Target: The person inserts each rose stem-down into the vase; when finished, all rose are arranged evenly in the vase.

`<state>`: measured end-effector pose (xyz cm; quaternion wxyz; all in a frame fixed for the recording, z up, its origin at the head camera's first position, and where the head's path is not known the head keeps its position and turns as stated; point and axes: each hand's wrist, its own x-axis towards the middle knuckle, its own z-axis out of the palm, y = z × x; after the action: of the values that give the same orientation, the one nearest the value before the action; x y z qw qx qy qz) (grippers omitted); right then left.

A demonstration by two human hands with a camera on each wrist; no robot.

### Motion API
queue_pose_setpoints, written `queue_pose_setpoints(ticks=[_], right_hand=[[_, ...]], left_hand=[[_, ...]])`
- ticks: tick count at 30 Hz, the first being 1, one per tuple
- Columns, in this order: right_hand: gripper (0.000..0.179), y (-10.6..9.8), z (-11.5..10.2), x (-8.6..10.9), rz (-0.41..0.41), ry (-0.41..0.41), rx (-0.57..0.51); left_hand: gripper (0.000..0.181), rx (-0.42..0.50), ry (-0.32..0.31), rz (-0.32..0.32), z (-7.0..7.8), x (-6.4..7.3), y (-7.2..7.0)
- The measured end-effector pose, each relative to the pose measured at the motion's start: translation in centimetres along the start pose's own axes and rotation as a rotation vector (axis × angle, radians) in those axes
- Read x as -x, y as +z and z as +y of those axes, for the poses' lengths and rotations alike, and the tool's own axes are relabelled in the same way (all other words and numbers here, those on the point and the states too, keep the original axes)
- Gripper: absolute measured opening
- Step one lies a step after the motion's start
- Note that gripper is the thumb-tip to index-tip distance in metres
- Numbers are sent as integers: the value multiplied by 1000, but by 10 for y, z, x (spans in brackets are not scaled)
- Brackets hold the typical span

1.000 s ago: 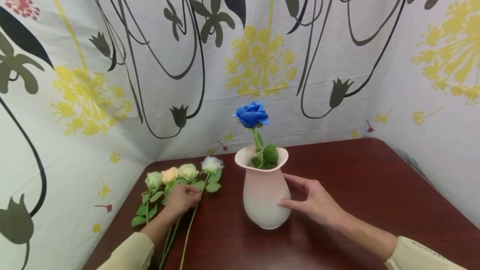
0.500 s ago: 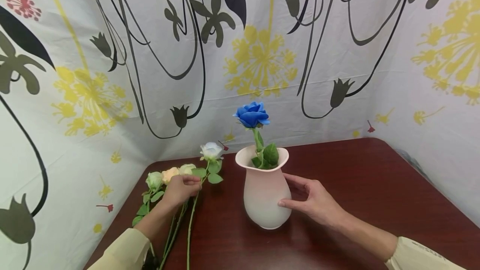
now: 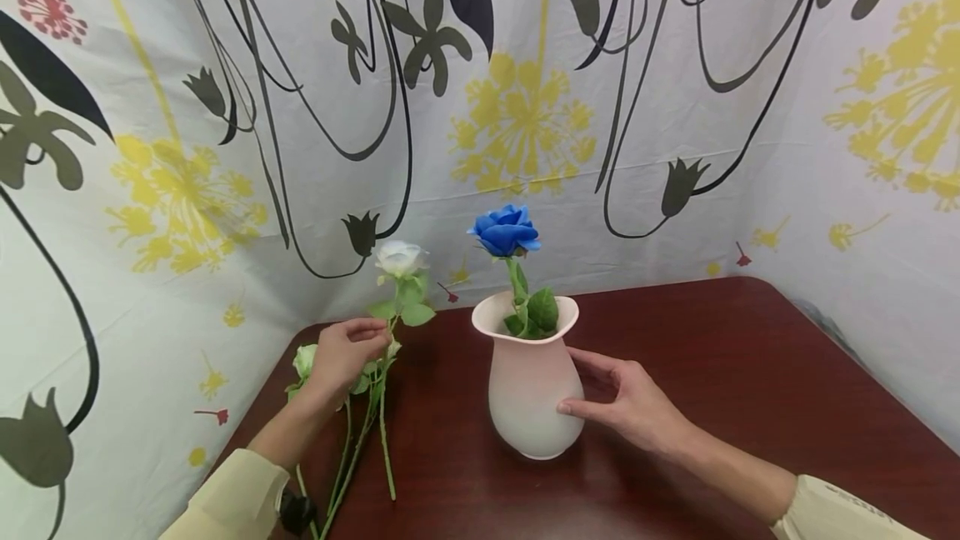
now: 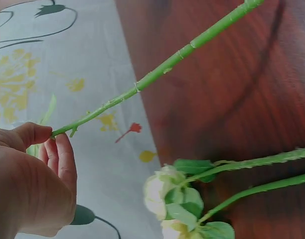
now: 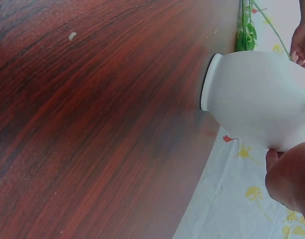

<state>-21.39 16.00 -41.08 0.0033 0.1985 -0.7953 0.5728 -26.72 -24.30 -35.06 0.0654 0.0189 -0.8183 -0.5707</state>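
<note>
White rose [image 3: 401, 260] lifted, left hand [image 3: 347, 357] pinching; right hand [image 3: 630, 402] holding vase [image 3: 531, 398]; sleeve lettering [image 3: 849, 497] illegible.

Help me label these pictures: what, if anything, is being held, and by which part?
The left hand pinches a white rose by its stem, just below the leaves. The right hand holds the vase by the side of its body.

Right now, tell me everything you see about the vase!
The vase stands upright on the dark red table. It looks smooth and matte, perhaps ceramic, with a rounded body, pale grey below, pinkish above, and a wide wavy rim. A blue rose stands in it, and the right hand holds its side.
</note>
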Motion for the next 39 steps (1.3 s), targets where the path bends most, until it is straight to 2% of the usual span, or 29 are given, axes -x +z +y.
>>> queue_pose_setpoints(ticks=[6, 14, 21, 24, 33, 39], right_hand=[[79, 0, 0, 1, -3, -23, 8], [78, -1, -2, 2, -1, -29, 0], [81, 0, 0, 0, 8, -12, 14], [81, 1, 1, 0, 4, -15, 12], [80, 1, 2, -1, -2, -15, 1], [79, 0, 1, 1, 3, -22, 0]], left_hand=[[35, 81, 21, 11, 19, 1, -6], [45, 302, 31, 7, 52, 4, -13], [19, 582, 27, -6, 84, 9, -18], [15, 676, 29, -3, 97, 12, -22], [19, 935, 61, 68, 135, 16, -28], [24, 1047, 128, 123, 162, 19, -21]])
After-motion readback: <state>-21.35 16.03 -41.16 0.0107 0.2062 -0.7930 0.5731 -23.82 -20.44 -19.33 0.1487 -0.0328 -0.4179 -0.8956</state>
